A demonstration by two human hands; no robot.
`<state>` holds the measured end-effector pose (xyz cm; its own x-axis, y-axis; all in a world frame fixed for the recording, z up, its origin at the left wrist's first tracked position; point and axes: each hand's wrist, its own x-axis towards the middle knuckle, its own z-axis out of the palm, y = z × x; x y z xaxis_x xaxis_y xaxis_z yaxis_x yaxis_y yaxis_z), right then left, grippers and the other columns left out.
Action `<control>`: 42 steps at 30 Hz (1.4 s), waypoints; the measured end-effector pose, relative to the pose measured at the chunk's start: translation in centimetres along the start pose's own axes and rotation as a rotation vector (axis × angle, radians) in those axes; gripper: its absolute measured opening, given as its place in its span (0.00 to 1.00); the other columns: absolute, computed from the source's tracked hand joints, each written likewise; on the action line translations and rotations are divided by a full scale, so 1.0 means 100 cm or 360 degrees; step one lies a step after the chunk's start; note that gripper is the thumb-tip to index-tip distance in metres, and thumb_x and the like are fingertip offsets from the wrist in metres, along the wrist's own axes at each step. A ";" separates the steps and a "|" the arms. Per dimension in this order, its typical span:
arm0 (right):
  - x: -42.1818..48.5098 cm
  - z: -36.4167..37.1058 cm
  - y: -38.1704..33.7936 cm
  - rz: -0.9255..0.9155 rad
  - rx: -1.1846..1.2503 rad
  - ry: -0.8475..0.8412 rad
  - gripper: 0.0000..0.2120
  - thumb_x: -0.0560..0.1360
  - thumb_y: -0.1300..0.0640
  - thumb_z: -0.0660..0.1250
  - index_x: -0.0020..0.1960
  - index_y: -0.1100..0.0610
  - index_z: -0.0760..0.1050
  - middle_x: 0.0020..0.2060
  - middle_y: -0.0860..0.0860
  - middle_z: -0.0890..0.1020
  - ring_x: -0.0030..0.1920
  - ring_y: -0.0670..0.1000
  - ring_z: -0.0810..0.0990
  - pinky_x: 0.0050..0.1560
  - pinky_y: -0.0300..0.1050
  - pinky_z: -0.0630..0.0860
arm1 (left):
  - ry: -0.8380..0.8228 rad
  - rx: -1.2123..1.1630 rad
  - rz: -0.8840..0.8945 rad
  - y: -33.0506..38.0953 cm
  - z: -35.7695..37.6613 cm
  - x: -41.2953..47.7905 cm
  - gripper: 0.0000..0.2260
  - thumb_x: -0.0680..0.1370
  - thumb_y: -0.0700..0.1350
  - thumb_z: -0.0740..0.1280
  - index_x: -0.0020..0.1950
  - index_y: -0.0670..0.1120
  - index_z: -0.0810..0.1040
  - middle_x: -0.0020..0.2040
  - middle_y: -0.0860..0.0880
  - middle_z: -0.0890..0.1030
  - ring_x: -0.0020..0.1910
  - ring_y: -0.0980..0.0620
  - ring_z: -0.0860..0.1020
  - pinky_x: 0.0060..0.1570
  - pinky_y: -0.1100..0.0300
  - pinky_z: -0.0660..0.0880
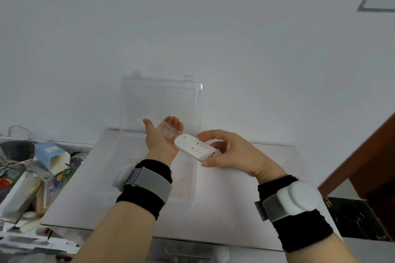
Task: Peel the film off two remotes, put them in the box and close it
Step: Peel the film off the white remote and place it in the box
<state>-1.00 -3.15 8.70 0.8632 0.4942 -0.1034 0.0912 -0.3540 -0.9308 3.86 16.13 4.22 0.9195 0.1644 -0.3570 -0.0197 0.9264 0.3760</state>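
My right hand [228, 151] grips a white remote [195, 148] by its near end and holds it above the clear plastic box [192, 179]. My left hand [161, 136] is raised palm up, fingers spread, with a thin piece of clear film [170, 129] lying across its fingers beside the remote's far end. The box's clear lid [161, 100] stands upright against the wall behind my hands. I see only this one remote.
The box sits on a white tabletop [245, 209]. To the left is a cluttered heap with a blue-and-white carton [52, 156] and other packaging. A brown wooden panel [367, 156] and dark floor lie at the right.
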 end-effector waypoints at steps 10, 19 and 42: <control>0.015 -0.009 0.005 -0.0115 0.0338 0.0051 0.22 0.66 0.71 0.75 0.58 0.59 0.79 0.53 0.55 0.83 0.47 0.51 0.86 0.48 0.43 0.81 | -0.0039 0.0049 -0.0004 0.001 0.014 -0.005 0.31 0.79 0.66 0.52 0.57 0.40 0.75 0.37 0.42 0.83 0.32 0.46 0.83 0.34 0.56 0.81; 0.041 0.024 0.008 -0.0160 -0.0185 0.0629 0.12 0.68 0.49 0.77 0.38 0.57 0.79 0.28 0.48 0.81 0.29 0.47 0.83 0.34 0.44 0.77 | -0.0095 0.0275 -0.0044 -0.016 0.031 -0.014 0.32 0.79 0.67 0.52 0.58 0.41 0.77 0.40 0.44 0.79 0.34 0.47 0.84 0.36 0.56 0.80; 0.043 -0.013 0.020 -0.0043 0.0589 -0.0180 0.23 0.67 0.68 0.72 0.60 0.57 0.74 0.39 0.57 0.80 0.36 0.53 0.78 0.40 0.44 0.74 | -0.0076 0.0878 0.0196 0.018 0.010 -0.016 0.17 0.72 0.32 0.72 0.57 0.43 0.75 0.50 0.42 0.80 0.42 0.49 0.81 0.34 0.64 0.80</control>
<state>3.58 -2.76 6.88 0.8007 0.5914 -0.0957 -0.0900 -0.0392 -0.9952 2.69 17.23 6.32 0.9404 0.2325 -0.2481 0.0685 0.5851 0.8081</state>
